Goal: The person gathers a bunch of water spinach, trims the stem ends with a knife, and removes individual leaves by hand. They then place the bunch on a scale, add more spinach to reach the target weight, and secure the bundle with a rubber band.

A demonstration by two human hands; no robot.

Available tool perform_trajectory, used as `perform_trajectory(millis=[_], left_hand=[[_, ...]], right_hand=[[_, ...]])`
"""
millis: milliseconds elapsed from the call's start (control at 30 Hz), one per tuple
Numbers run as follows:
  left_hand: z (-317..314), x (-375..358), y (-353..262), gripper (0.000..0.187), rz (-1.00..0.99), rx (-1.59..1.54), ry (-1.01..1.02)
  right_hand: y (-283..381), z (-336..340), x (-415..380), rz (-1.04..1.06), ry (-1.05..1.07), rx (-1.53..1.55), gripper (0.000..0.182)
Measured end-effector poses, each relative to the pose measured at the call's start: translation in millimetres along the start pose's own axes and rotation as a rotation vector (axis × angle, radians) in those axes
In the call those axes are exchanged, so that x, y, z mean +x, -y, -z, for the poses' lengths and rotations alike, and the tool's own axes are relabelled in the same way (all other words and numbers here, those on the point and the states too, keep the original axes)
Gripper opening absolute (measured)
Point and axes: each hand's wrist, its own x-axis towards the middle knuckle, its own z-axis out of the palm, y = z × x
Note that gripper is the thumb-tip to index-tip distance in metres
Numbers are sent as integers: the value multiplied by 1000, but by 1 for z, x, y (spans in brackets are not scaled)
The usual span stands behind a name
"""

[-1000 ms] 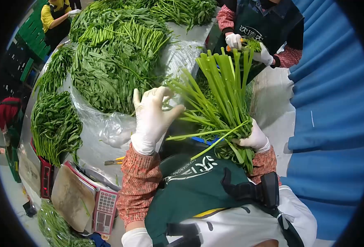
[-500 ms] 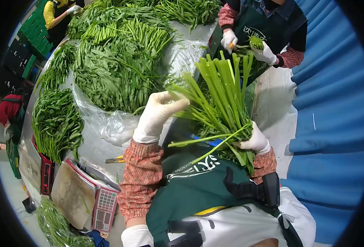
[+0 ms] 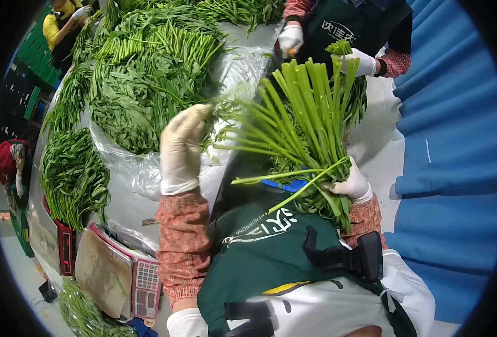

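My right hand [image 3: 352, 183], in a pale glove, is wrapped around a large bunch of leafy green stems [image 3: 310, 106]. The cut ends fan upward, and leaves hang below the grip. Two loose stems [image 3: 276, 175] stick out sideways to the left. My left hand [image 3: 184, 143], gloved too, is raised left of the bunch, apart from the stems, with its fingers pressed together. Blurred bits of green lie by its fingertips; whether they are pinched there I cannot make out. Beyond it is a big heap of the same greens [image 3: 147, 101] on clear plastic sheeting [image 3: 128, 168].
A co-worker's gloved hands [image 3: 290, 40] are across from me, one with a small stem bunch [image 3: 340, 48]. A scale [image 3: 105, 269] stands at lower left, near another greens pile [image 3: 74, 174]. A blue curtain [image 3: 450, 157] hangs on the right. Another worker [image 3: 63, 25] is at upper left.
My left hand has moved left, away from the bunch, and its fingers now point upward. My right hand keeps its grip on the bunch. The co-worker's knife-side hand has shifted up and left.
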Motion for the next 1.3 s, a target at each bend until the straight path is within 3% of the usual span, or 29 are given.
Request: perform_trajectory(millis=[67,133,200,267,300,500,600,633,867,933,1300], left_hand=[[16,5,-7,21,-30,74,-109],[24,5,-11,27,-138,577,-67],[14,-1,1,28,-290,693,-111],[-1,-10,4,27,-249,596,-49],[-12,-15,-3,21,-128,541,3],[-57,-40,-10,39,293,710,226],[-59,-41,9,39,270,722,273],[-54,-40,16,31,313,693,309],[-40,-45,32,17,367,350,193],[-41,-48,30,16,369,312,159],[-41,-52,37,25,177,233,217]], right_hand=[[-2,-1,-6,30,-82,-93,62],[1,-4,-8,34,-161,-145,64],[0,-2,-8,41,-136,-95,66],[6,-9,-8,45,-142,-61,66],[14,-16,-8,55,-141,28,63],[10,-15,-4,107,-46,-155,57],[15,-21,-7,169,-33,-148,54],[11,-20,-9,194,-37,-151,54],[7,-17,-10,200,-29,-234,57],[6,-20,-10,180,-42,-226,63],[6,-22,-8,179,-47,-224,59]])
